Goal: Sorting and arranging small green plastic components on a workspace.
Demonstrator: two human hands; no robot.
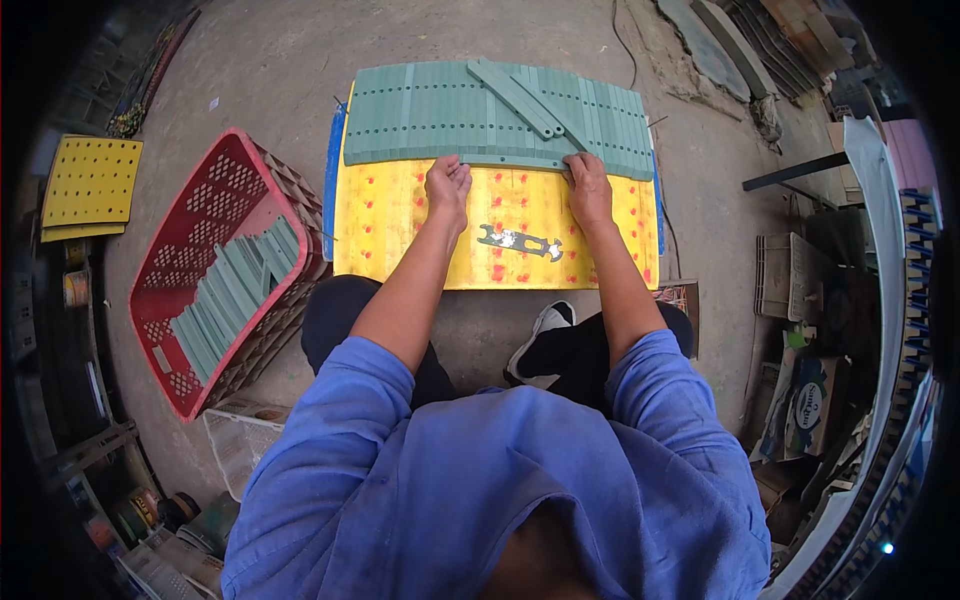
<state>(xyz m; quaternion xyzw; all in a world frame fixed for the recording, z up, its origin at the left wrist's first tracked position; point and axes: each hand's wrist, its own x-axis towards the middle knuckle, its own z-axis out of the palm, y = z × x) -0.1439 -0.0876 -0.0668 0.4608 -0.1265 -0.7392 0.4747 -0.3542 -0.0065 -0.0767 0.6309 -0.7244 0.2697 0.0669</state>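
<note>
Between my two hands, a green drilled bar [517,161] lies crosswise along the near edge of a row of similar green bars [442,105]. My left hand [448,187] holds its left end, and my right hand [586,180] grips near its right end. Loose bars [514,101] rest slantwise on top of the row. All of them are on a yellow board [397,225] with red marks and holes. A flat metal multi-wrench [521,241] lies on the board, nearer my body, between my forearms.
A tilted red plastic crate [247,330] holding more green bars stands on the floor to the left. Beyond it is a perforated yellow panel [91,184]. A wire basket [780,277] and a cardboard box [814,405] are on the right. A thin cable [632,52] crosses the floor.
</note>
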